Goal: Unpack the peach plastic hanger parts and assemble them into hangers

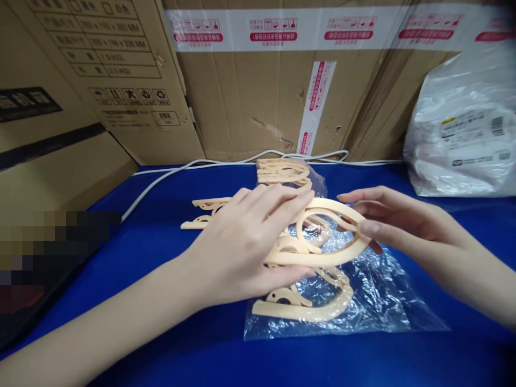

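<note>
At the centre of the frame, your left hand (245,236) is clamping a cream plastic piece (322,260), thumb below and fingers above, while your right hand (419,226) is pinching its rounded end between thumb and curled fingers. Beneath, a clear bag (387,301) is spreading over the blue surface (193,333); whether a matching piece (314,313) is lying in or on it is unclear. Your forearms are reaching in from lower left and right.

Apparent packing workspace, printed cardboard cartons (250,86), blue tabletop (193,355), labelled plastic bag (463,129)
</note>
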`<state>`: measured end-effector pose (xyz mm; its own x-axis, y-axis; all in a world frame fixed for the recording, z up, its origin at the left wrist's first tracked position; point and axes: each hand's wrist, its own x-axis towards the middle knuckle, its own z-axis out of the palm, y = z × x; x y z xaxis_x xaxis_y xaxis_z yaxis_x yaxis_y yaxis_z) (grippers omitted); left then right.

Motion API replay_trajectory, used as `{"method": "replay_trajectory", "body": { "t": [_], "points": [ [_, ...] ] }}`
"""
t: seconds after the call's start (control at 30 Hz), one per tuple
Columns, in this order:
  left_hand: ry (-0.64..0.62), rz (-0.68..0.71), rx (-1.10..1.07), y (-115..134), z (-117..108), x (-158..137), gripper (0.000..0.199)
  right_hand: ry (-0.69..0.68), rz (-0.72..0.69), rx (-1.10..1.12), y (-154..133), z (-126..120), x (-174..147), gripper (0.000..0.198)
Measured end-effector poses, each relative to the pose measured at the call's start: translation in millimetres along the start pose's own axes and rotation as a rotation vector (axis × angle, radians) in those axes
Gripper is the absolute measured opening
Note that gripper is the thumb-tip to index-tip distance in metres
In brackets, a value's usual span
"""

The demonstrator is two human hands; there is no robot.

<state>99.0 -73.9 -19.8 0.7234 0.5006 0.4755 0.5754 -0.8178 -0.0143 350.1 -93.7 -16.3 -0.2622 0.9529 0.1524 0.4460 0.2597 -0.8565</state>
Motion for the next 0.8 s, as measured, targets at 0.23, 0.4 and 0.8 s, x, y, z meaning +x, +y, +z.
{"method": "replay_trajectory", "body": {
  "t": [0.23,0.4,0.8],
  "points": [
    [0.011,-0.008,-0.026,7.7,7.6,-3.8,0.076,-0.013,0.061,0.114,6.8,4.0,-2.4,0.032],
    [-0.006,0.000,-0.042,4.5,15.0,-10.5,0.079,-0.007,0.087,0.190,9.2,7.1,-3.8,0.035],
    [0.075,0.024,-0.010,6.8,12.4,-14.3,0.071,-0.045,-0.130,-0.018,11.5,4.4,-11.2,0.032]
  ]
}}
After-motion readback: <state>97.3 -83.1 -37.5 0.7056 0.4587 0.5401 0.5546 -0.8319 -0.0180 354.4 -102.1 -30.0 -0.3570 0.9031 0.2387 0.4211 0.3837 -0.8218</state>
